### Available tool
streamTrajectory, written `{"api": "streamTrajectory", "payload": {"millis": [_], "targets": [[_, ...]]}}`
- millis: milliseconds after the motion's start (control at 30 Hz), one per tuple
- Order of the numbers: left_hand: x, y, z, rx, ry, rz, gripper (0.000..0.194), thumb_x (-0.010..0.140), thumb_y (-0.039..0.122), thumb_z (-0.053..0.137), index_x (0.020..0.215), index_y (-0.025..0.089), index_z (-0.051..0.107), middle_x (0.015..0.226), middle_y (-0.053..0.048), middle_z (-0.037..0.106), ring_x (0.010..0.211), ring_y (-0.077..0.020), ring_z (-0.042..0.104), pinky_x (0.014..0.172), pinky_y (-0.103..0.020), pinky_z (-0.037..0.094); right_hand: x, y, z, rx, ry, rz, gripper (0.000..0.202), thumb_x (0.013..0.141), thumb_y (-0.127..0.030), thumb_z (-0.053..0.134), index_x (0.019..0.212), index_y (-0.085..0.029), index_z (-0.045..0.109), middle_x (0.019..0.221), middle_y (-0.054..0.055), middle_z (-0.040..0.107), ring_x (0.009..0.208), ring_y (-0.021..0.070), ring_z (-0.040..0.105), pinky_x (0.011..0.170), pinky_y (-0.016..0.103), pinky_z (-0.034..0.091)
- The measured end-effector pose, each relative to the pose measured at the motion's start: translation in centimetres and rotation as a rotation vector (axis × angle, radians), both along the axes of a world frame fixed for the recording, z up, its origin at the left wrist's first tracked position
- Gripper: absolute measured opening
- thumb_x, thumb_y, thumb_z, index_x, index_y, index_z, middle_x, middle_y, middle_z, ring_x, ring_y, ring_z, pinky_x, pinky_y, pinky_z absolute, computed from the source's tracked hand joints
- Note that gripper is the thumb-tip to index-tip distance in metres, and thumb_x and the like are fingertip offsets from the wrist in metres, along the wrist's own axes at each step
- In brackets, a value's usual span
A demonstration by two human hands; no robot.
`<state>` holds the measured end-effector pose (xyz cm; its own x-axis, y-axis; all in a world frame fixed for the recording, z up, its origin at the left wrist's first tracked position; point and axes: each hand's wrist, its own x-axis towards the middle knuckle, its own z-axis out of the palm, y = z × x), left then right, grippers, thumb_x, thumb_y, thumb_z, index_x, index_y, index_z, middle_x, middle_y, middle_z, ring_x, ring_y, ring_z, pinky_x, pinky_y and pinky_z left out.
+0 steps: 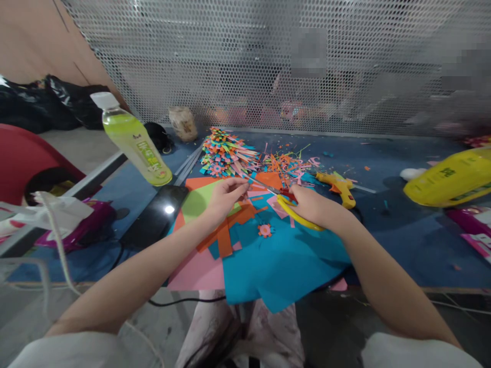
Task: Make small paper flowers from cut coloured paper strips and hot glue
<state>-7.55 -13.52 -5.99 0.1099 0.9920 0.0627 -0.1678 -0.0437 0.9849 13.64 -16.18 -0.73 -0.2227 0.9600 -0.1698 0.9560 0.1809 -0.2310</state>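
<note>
My right hand point(312, 204) grips a pair of scissors point(287, 208) with yellow and red handles, their blades pointing left toward my other hand. With thumb and fingers pinched together, my left hand point(226, 197) is beside the blade tips; whatever is between its fingertips is too small to make out. Under both hands lie coloured sheets: a large blue sheet point(276, 271), a pink sheet point(197, 268), a green sheet point(197, 199) and orange pieces point(225, 241). A small orange and pink paper flower point(265, 230) rests on the blue sheet.
Behind the sheets stand a heap of folded paper strips point(226, 153) and loose paper shreds point(286, 163). A yellow glue gun point(339, 186) lies to the right, near a yellow bottle point(452, 176). At left are a drink bottle point(134, 140) and a black box point(153, 220). Perforated metal mesh point(245, 61) rises behind.
</note>
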Motion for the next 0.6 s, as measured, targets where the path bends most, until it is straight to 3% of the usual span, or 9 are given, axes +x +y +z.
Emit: {"api": "streamTrajectory", "payload": {"millis": [167,600], "targets": [[0.01,0.05,-0.08,-0.009,-0.004,-0.009,0.021,0.066,0.03,0.071,0.076,0.014,0.063,0.056,0.004,0.06,0.049,-0.007,0.053,0.051,-0.021,0.041,-0.11,-0.08,0.13,-0.022,-0.023,0.003,0.043,0.084,-0.06,0.04,0.083,-0.018,0.05,0.081,0.01,0.063,0.064,0.0181,0.056,0.052,0.026,0.034],[-0.11,0.17,-0.13,-0.017,0.019,-0.013,0.021,0.065,0.031,0.071,0.074,0.015,0.062,0.056,0.004,0.059,0.048,-0.0069,0.052,0.052,-0.022,0.043,0.02,0.01,-0.13,-0.014,-0.03,0.006,0.051,0.082,-0.066,0.039,0.085,-0.017,0.055,0.084,0.011,0.066,0.07,0.021,0.061,0.053,0.027,0.036]]}}
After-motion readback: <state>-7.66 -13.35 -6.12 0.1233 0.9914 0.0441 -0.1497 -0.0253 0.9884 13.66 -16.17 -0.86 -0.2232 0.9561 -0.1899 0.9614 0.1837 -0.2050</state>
